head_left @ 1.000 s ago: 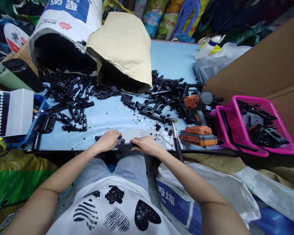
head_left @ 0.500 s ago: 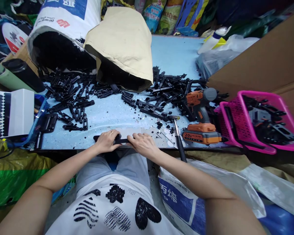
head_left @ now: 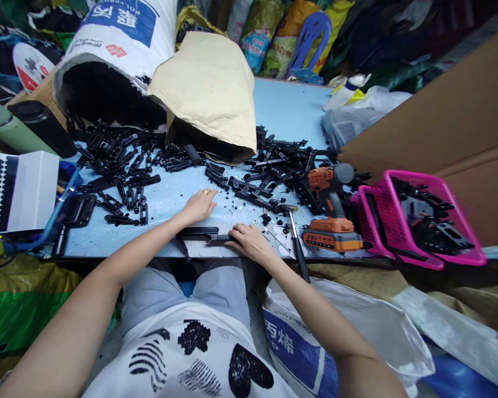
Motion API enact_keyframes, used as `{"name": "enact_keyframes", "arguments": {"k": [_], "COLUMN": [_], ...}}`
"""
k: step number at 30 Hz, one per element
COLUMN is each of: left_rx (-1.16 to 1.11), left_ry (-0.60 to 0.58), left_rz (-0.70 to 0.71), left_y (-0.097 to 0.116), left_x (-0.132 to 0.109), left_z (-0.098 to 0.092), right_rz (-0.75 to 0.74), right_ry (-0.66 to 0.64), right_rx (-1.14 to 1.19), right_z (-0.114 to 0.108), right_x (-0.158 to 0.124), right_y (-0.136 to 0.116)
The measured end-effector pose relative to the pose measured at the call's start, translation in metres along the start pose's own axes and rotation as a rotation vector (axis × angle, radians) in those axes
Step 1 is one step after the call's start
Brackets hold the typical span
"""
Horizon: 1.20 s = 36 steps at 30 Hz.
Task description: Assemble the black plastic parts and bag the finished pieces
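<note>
My right hand point(head_left: 251, 242) grips the right end of a long black plastic part point(head_left: 222, 239) lying at the table's front edge. Its fingers are wrapped over that end. Another black bar-shaped piece point(head_left: 199, 230) lies against it on the left, with a narrow arm pointing down over the edge. My left hand point(head_left: 201, 206) is above the blue tabletop, its fingers stretched forward and apart, holding nothing visible. It is off the black part and close to scattered tiny black bits point(head_left: 228, 204).
Black plastic pieces are heaped at left point(head_left: 120, 160) and right point(head_left: 280, 157), before a white sack point(head_left: 120, 50) and a tan paper bag point(head_left: 207, 83). A hammer point(head_left: 297, 246), a cordless drill point(head_left: 332, 207) and a pink basket point(head_left: 435, 215) stand at right.
My left hand has let go of the black part and moved forward over the table. My right hand stays on the part. The view has shifted slightly.
</note>
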<state>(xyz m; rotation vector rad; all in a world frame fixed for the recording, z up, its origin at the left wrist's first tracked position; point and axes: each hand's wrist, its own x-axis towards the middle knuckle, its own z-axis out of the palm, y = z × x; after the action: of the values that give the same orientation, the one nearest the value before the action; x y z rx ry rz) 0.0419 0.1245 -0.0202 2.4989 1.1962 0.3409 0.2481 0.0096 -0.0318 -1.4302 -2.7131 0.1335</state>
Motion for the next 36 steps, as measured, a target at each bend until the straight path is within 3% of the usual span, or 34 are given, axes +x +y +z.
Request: {"name": "enact_keyframes", "arguments": {"k": [3, 5, 9, 11, 15, 18, 22, 25, 30, 36], "left_rx": [0.084, 0.113, 0.108, 0.093, -0.001, -0.320, -0.820, -1.051, -1.079, -0.967], "left_ry": [-0.026, -0.070, -0.077, -0.074, 0.014, 0.236, 0.353, 0.389, 0.390, 0.362], "left_rz": [0.048, 0.041, -0.019, -0.025, -0.024, -0.127, -0.461, -0.622, -0.651, -0.569], "left_y": [-0.003, 0.003, 0.018, 0.021, 0.014, -0.001, -0.025, -0.033, -0.031, -0.031], "left_x": [0.060, 0.088, 0.109, 0.106, 0.069, 0.011, -0.074, -0.115, -0.131, -0.124], "left_z": [0.004, 0.014, 0.034, 0.036, 0.018, -0.002, -0.013, -0.010, -0.005, -0.007], "right_rz": [0.016, 0.035, 0.096, 0.261, 0.669, 0.698, 0.696, 0.758, 0.753, 0.742], "right_ry": [0.015, 0.008, 0.019, 0.103, 0.252, 0.158, 0.112, 0.071, -0.035, 0.029], "right_rx": [0.027, 0.047, 0.070, 0.044, -0.059, -0.067, -0.081, -0.136, -0.125, -0.069], "right_z": [0.010, 0.012, 0.008, 0.004, -0.001, -0.004, -0.013, -0.018, -0.012, -0.013], "right_x": [-0.007, -0.009, -0.016, -0.022, -0.029, -0.021, -0.002, 0.009, 0.015, 0.010], "right_y": [-0.001, -0.007, -0.006, 0.009, 0.057, 0.077, 0.067, 0.053, 0.047, 0.050]}}
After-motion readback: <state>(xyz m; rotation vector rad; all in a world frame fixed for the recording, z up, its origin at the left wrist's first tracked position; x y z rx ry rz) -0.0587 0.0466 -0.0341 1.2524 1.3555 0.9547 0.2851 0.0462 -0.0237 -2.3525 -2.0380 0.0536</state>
